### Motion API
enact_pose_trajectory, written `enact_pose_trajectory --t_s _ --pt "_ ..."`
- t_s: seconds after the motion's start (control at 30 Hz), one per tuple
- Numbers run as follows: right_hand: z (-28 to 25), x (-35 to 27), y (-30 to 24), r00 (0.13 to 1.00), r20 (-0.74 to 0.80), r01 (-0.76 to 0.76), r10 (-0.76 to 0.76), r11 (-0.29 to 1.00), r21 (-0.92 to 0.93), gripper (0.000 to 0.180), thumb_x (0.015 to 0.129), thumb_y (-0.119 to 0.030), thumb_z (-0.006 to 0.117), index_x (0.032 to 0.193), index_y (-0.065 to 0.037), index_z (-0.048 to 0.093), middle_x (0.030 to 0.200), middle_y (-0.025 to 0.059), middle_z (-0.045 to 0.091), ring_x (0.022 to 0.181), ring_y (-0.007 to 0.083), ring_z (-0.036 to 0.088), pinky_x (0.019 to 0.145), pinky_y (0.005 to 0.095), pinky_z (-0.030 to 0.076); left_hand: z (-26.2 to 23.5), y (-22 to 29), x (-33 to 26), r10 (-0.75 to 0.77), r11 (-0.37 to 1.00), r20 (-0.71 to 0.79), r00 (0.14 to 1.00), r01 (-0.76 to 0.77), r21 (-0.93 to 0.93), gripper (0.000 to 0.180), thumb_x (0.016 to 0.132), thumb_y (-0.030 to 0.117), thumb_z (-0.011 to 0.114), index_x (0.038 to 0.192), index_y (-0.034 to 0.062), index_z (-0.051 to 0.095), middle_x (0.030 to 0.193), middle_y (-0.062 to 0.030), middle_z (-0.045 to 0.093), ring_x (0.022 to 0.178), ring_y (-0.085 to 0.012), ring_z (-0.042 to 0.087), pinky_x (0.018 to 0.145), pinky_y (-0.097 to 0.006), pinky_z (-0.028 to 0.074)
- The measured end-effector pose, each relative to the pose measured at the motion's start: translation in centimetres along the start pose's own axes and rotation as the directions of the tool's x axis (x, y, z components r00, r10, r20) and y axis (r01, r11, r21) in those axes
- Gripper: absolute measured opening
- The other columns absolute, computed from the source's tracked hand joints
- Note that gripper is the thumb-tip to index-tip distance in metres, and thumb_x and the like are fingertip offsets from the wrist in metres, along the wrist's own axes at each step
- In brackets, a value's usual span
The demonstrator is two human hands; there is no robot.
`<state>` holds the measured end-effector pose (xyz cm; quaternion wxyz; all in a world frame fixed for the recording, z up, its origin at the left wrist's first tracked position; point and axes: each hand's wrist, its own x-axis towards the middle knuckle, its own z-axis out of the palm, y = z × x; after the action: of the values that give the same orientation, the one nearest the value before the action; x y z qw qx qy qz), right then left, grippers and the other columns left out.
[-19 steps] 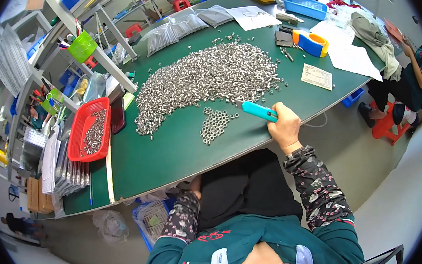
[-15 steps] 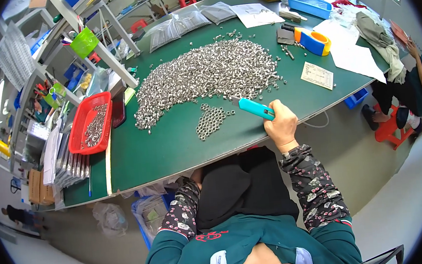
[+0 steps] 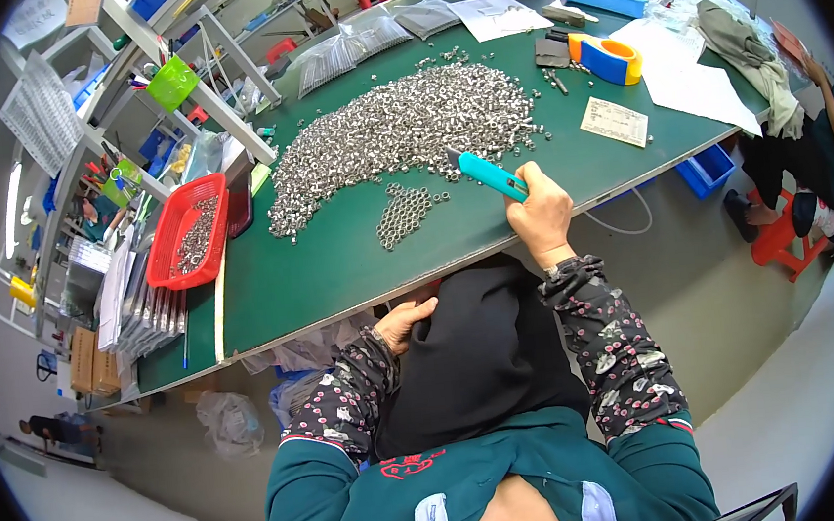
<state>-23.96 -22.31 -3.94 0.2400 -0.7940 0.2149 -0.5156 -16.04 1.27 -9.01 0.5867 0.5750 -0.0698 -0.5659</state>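
Holding: your right hand (image 3: 539,208) is closed around a teal cutter (image 3: 494,174), blade end pointing away from you toward the heap.
Left hand: your left hand (image 3: 406,324) hangs below the table edge against the black clothing on your lap, fingers partly curled – you cannot tell from here whether they grip anything.
Metal pieces: the large heap (image 3: 405,123) spreads across the middle of the green table (image 3: 310,285); the blade tip sits at its near edge, contact unclear.
Set apart: a small flat patch of rings (image 3: 403,216) lies between heap and front edge, one layer, side by side, a couple of loose ones just to its right.
Progress: judging by the lie of things, only a small share is spread out; nearly all of the pieces are in the heap.
Red basket: more small pieces lie in the red basket (image 3: 220,228) at your left; whether finished or waiting, you cannot tell.
Front edge: it runs just below your right hand; rings pushed far toward you could drop off.
Open room: bare green lies left of the patch and right of the cutter, up to the card (image 3: 614,121).
Tighter side: the tape dispenser (image 3: 606,58) and white sheet (image 3: 700,97) crowd the far right – clear bags (image 3: 354,51) line the back.
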Motion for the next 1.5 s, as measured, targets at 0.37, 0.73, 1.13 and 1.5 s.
enact_pose_trajectory --t_s 0.37,0.73,1.13,1.5 --pt "-0.8 0.6 0.2 0.942 0.197 -0.308 0.272 0.935 0.177 0.015 0.069 -0.015 0.060 0.071 -0.007 0.048 0.060 0.0133 0.053 0.062 0.0348 0.053 0.053 0.0403 0.039 -3.8 -5.9 8.8 0.447 0.498 0.436 0.781 -0.622 0.604 0.032 0.082 0.023 0.049 0.104 0.0002 0.050 0.097 -0.0126 0.057 0.087 -0.0253 0.055 0.075 -0.033 0.045" --pt "-0.3 0.7 0.2 0.938 0.270 -0.275 0.216 0.939 0.205 0.016 0.069 -0.010 0.062 0.072 -0.004 0.047 0.057 0.0136 0.049 0.051 0.0264 0.049 0.049 0.0317 0.038 1.6 0.3 -1.5 0.363 0.377 -0.070 0.929 -0.077 0.923 0.029 0.081 0.023 0.042 0.101 0.0026 0.049 0.096 -0.0189 0.054 0.090 -0.0324 0.051 0.079 -0.038 0.040" --pt "0.3 5.2 -2.0 0.823 0.523 -0.423 0.219 0.852 0.309 0.012 0.074 -0.001 0.055 0.075 -0.004 0.044 0.060 -0.0069 0.036 0.056 0.0003 0.032 0.050 0.0157 0.026 0.0 11.6 -5.2 0.516 0.255 0.020 0.857 -0.176 0.951 0.037 0.067 0.018 0.067 0.092 0.0027 0.045 0.059 -0.0026 0.054 0.051 -0.0146 0.054 0.047 -0.027 0.041" --pt "9.7 8.3 -6.6 0.865 0.498 -0.317 0.055 0.829 0.460 0.012 0.074 -0.006 0.059 0.077 -0.004 0.047 0.061 -0.0054 0.041 0.054 0.0013 0.036 0.046 0.0175 0.029 -1.8 12.7 0.9 0.699 0.141 0.028 0.715 -0.176 0.974 0.045 0.063 0.025 0.070 0.092 0.0050 0.041 0.053 -0.0056 0.053 0.052 -0.0244 0.055 0.050 -0.035 0.041"
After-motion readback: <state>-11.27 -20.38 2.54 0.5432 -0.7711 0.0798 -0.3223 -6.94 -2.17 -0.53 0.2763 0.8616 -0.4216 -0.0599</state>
